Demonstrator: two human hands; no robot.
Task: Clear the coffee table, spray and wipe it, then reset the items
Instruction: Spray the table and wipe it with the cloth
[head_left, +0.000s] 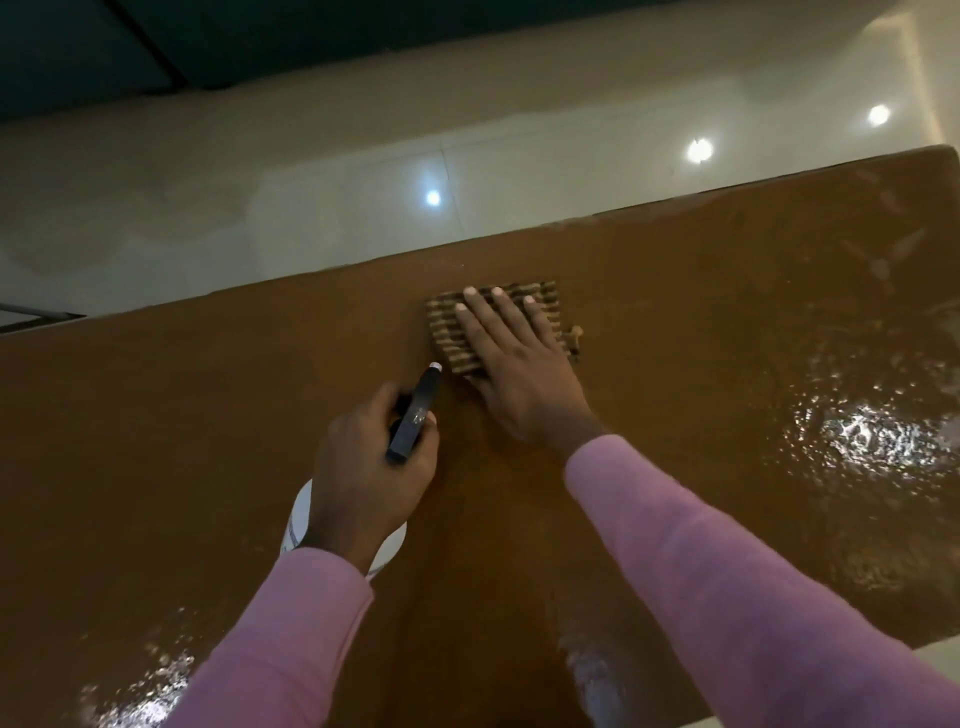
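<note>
My right fingers (496, 312) lie straight and slightly spread, flat on the cloth (449, 338), pressing it to the tabletop (701, 322). The right hand (519, 374) covers the cloth's right half; palm heel is down on the bare wood behind it. The cloth is striped brown and tan, folded to a rough square, near the far edge of the tabletop, about mid-width. One small corner pokes out to the right of my little finger.

My left fingers (392, 397) are curled round the bottle (415, 415), gripping at the dark spray head. The left hand (369, 467) is just left of and nearer than the right. The white-tipped nozzle points toward the cloth and stops just short of it, not touching. The bottle's white body shows under my wrist. I can't tell if the bottle rests on the wood or is held above it.

Pink sleeves on both arms. Tabletop brown, with shiny wet patches at the right (872, 431) and at lower left (156, 680). Beyond the far edge, a pale glossy floor (311, 182) with three light reflections.
</note>
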